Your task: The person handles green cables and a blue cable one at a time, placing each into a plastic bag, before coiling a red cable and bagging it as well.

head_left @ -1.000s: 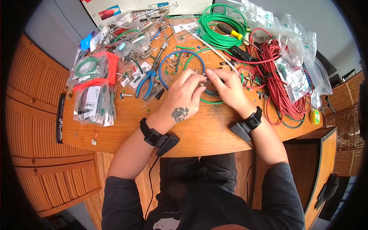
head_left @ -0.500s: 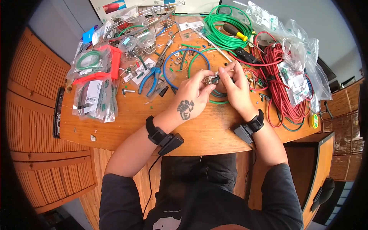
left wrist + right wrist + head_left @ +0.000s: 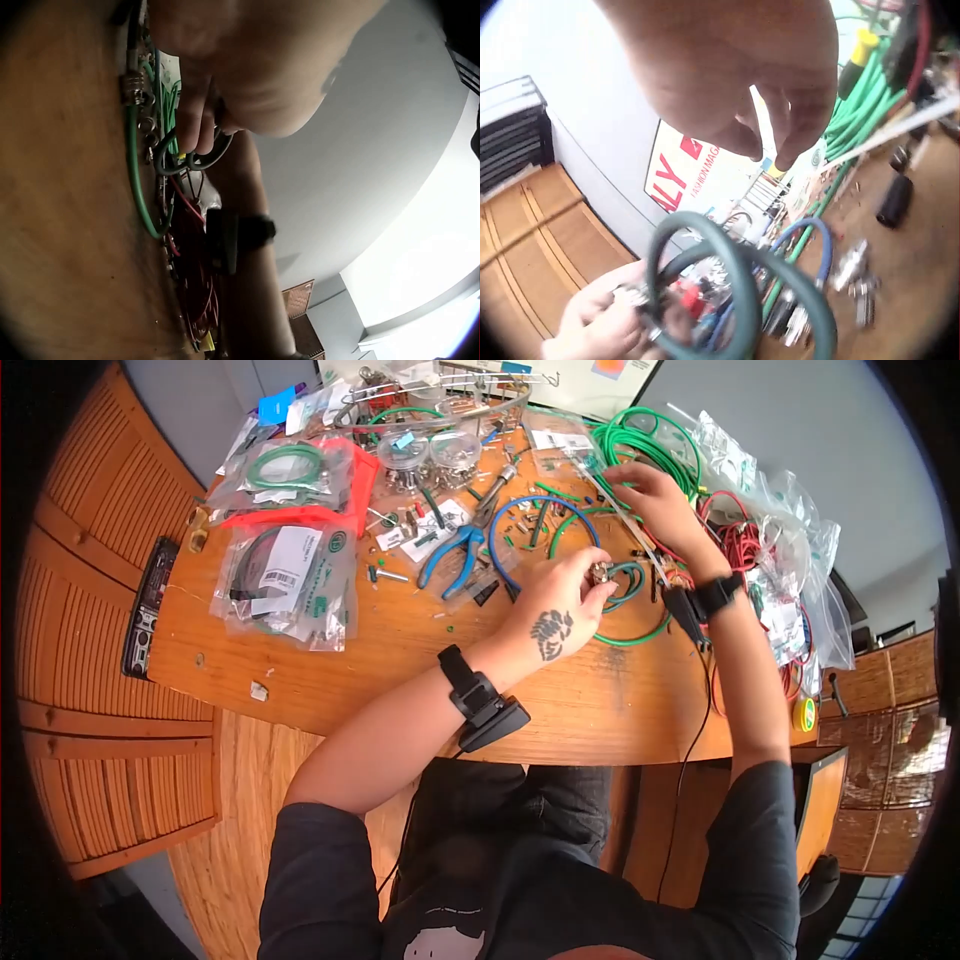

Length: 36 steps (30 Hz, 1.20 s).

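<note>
My left hand (image 3: 560, 610) pinches a short, dark green cable (image 3: 739, 277) by its metal connector (image 3: 600, 572). The cable curls into loops beyond the fingertips, low over the table. In the left wrist view these loops (image 3: 214, 155) hang beside the fingers. My right hand (image 3: 655, 505) is off the cable, stretched out at the near side of the coil of green cable (image 3: 650, 445). Its fingers are loosely bent, thumb apart from them, and nothing shows in its grasp. A screwdriver (image 3: 859, 61) with a yellow and black handle lies on the coil, hidden from the head view.
Blue-handled pliers (image 3: 452, 560) and a blue cable ring (image 3: 497, 545) lie left of the hands. Several small connectors scatter behind them. Bagged cables (image 3: 290, 585) and a red tray (image 3: 365, 485) stand left; red cable (image 3: 740, 545) is heaped right.
My right hand has let go of the connector and moved forward and right towards the green coil. My left hand keeps hold of the connector. The head view has turned, shifting the table's contents.
</note>
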Tool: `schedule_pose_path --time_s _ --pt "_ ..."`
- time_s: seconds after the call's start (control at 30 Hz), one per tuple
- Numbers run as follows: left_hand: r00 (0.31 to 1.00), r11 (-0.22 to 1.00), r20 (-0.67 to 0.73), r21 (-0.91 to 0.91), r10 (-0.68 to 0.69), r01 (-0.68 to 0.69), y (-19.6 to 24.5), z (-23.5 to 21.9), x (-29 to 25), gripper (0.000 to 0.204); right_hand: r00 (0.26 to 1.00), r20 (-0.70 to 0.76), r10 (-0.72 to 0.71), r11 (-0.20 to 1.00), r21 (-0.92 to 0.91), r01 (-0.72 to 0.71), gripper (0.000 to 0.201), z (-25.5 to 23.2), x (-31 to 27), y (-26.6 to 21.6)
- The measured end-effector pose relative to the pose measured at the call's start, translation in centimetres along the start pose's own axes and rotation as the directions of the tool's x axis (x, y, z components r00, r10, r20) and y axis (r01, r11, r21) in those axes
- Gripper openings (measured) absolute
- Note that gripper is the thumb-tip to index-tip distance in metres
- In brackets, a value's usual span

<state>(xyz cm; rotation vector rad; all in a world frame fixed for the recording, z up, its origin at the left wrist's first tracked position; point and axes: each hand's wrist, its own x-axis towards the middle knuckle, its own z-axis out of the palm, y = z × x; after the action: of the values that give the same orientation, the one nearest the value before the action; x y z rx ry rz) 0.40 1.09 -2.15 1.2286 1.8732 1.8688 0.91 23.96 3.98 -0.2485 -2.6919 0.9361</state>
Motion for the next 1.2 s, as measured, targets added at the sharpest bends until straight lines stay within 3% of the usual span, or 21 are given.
schedule_pose_path --time_s 0.03,0.07,0.1,0.17,0.2,0.27,0.37,0.5,0.57,0.63,0.7,0.77,0.83,0.87,0.9,0.97,1.03,1.07,1.17,1.2 --pt "1.0 1.0 -0.008 0.001 0.008 -0.008 0.0 -0.1 0.1 0.026 0.989 0.01 -0.15 0.97 -0.194 0.149 0.029 0.4 2.8 1.4" --pt "1.0 0.999 -0.008 0.029 0.025 -0.025 0.0 -0.3 0.1 0.026 0.995 0.081 -0.064 0.965 -0.25 0.083 0.039 0.4 5.0 0.8" --pt "0.999 0.998 -0.007 0.056 0.042 -0.042 -0.1 -0.4 0.2 0.026 0.994 0.08 -0.07 0.964 -0.251 0.088 0.039 0.8 6.9 0.4" --pt "0.998 0.996 -0.037 0.066 0.055 -0.053 -0.2 -0.5 0.3 0.026 0.996 -0.017 0.093 0.752 -0.654 -0.081 0.052 1.9 9.5 -0.2" --pt "0.997 0.996 -0.047 0.073 0.059 -0.055 -0.2 -0.7 0.3 0.026 0.996 -0.01 0.084 0.751 -0.657 -0.07 0.052 2.2 10.1 -1.0" --pt "0.992 0.993 -0.083 0.076 0.095 -0.088 -0.3 -0.7 0.3 0.025 0.976 -0.007 0.215 0.656 -0.739 -0.15 0.068 2.7 11.3 -2.6" --pt "0.983 0.986 -0.105 0.09 0.149 -0.14 0.0 -0.6 0.3 0.024 0.971 0.041 0.237 0.614 -0.78 -0.117 0.078 3.1 12.8 -1.8" --pt "0.984 0.989 -0.102 0.025 0.148 -0.146 0.3 -0.5 0.2 0.024 0.977 0.007 0.211 0.653 -0.745 -0.136 0.085 2.8 14.2 0.5" --pt "0.983 0.988 -0.101 0.025 0.154 -0.152 0.3 -0.7 0.2 0.025 0.993 -0.016 0.115 0.799 -0.593 -0.102 0.092 2.0 15.0 2.2" --pt "0.979 0.986 -0.116 0.06 0.165 -0.159 0.4 -0.8 0.3 0.025 0.996 -0.017 0.092 0.797 -0.598 -0.084 0.084 1.1 14.7 2.5" --pt "0.976 0.983 -0.13 0.083 0.174 -0.165 0.4 -1.0 0.4 0.026 0.967 0.0 0.256 0.87 -0.436 -0.23 0.073 -0.1 14.3 2.5" --pt "0.973 0.98 -0.139 0.099 0.185 -0.172 0.5 -1.0 0.4 0.026 0.971 -0.021 0.239 0.864 -0.451 -0.222 0.062 -1.6 12.7 2.8" --pt "0.976 0.984 -0.148 0.103 0.162 -0.148 0.7 -1.1 0.5 0.028 0.969 0.0 0.249 0.964 -0.099 -0.247 0.05 -3.6 10.1 2.1" --pt "0.987 0.993 -0.113 0.059 0.111 -0.105 0.7 -1.2 0.5 0.029 0.984 0.025 0.177 0.977 0.114 -0.179 0.035 -4.3 8.3 1.7" --pt "0.995 0.998 -0.085 -0.04 0.049 -0.052 0.5 -1.3 0.7 0.028 0.983 0.014 0.184 0.977 0.108 -0.184 0.035 -4.7 6.4 0.9" --pt "0.986 0.915 -0.091 -0.391 -0.142 0.096 1.4 -1.7 1.2 0.027 0.961 -0.154 0.23 0.887 0.439 -0.143 0.027 -4.6 2.3 -0.8" --pt "0.975 0.821 -0.118 -0.564 -0.188 0.09 1.1 -2.3 1.8 0.031 0.937 -0.17 0.304 0.775 0.616 -0.139 0.022 -3.8 -1.5 -2.7" --pt "0.976 0.786 -0.099 -0.611 -0.193 0.093 0.9 -2.6 2.0 0.031 0.947 -0.118 0.3 0.782 0.598 -0.173 0.019 -4.1 -2.6 -1.2" --pt "0.974 0.723 -0.035 -0.677 -0.222 0.14 0.8 -3.1 2.0 0.033 0.93 -0.153 0.334 0.54 0.84 -0.056 0.008 -1.1 -6.0 -2.6" --pt "0.962 0.711 0.078 -0.658 -0.263 0.247 0.7 -3.2 1.9 0.034 0.937 -0.151 0.315 0.45 0.893 -0.008 0.015 -0.4 -6.5 -2.3"
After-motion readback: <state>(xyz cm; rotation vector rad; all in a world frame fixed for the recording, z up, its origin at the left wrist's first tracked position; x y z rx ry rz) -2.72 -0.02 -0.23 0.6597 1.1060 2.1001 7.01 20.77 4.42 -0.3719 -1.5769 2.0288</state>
